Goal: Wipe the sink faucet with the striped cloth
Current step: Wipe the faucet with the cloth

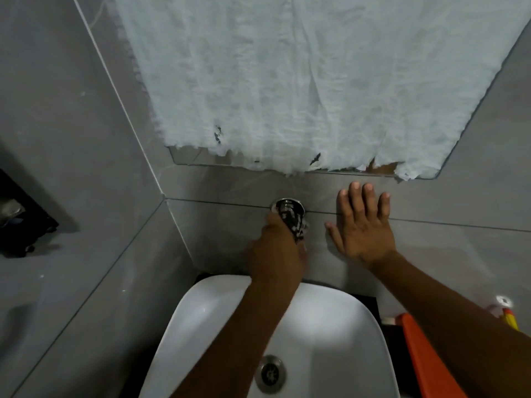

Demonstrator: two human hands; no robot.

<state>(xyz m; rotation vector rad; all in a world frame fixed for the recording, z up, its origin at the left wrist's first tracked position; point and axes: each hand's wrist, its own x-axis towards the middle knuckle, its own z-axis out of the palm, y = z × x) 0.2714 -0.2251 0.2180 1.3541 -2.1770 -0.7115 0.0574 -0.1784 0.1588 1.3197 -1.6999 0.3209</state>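
A chrome faucet [287, 204] comes out of the grey tiled wall above the white sink [201, 317]. My left hand [275, 251] is closed around the dark-and-white striped cloth [297, 225] and presses it onto the faucet close to its round wall plate. Most of the spout is hidden under the hand and cloth. My right hand [362, 225] lies flat on the wall to the right of the faucet, fingers spread, holding nothing.
A mirror covered with white fabric [316, 81] hangs above the faucet. A metal drain [273, 374] sits in the basin. An orange object [425, 354] and a yellow-tipped bottle [510, 317] stand at right. A dark holder [20, 216] is on the left wall.
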